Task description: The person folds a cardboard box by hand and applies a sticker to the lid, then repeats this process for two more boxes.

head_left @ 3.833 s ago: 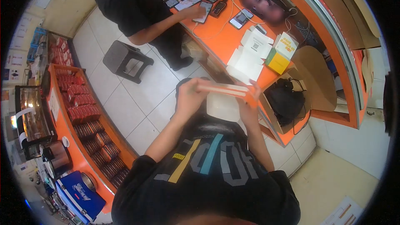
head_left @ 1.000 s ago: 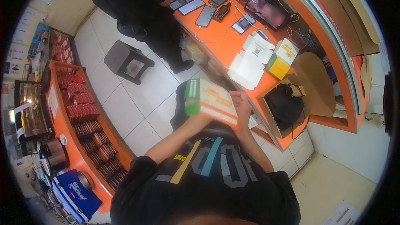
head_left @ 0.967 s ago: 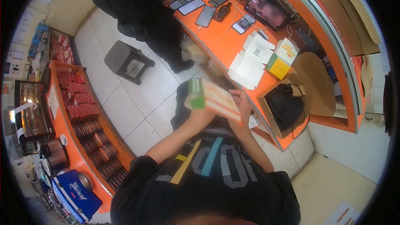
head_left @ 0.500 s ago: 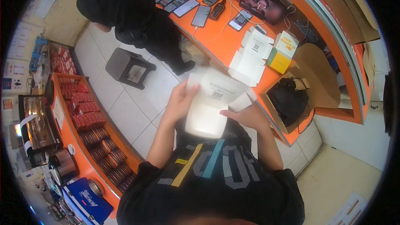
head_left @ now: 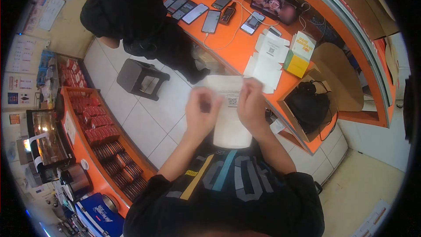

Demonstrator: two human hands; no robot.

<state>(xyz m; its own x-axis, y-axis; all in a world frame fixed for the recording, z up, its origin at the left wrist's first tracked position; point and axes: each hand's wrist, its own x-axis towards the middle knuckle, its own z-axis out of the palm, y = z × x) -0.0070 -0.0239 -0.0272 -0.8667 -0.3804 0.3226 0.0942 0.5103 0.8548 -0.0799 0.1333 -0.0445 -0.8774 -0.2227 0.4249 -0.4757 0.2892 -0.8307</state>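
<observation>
A white cardboard box (head_left: 232, 129) with printed text and a QR code is held upright in front of my chest, partly folded. My left hand (head_left: 201, 112) curls at its left edge, fingers bent and slightly blurred. On the opposite edge, my right hand (head_left: 252, 105) pinches the upper side near the printing. The box's side flaps are mostly hidden behind my fingers. Beyond it on the orange counter lies an unfolded white carton (head_left: 265, 63) with a similar QR code.
A yellow-green box (head_left: 300, 55) and an open cardboard carton (head_left: 287, 101) holding black items stand on the counter. Several phones (head_left: 211, 22) lie farther back. Someone in black (head_left: 127, 13) stands by a grey stool (head_left: 140, 79). Left is a shelf of red packs (head_left: 94, 118).
The white box has gone from spread wide to a narrower, upright shape. My hands have moved closer together and now grip its upper sides. The view has shifted slightly.
</observation>
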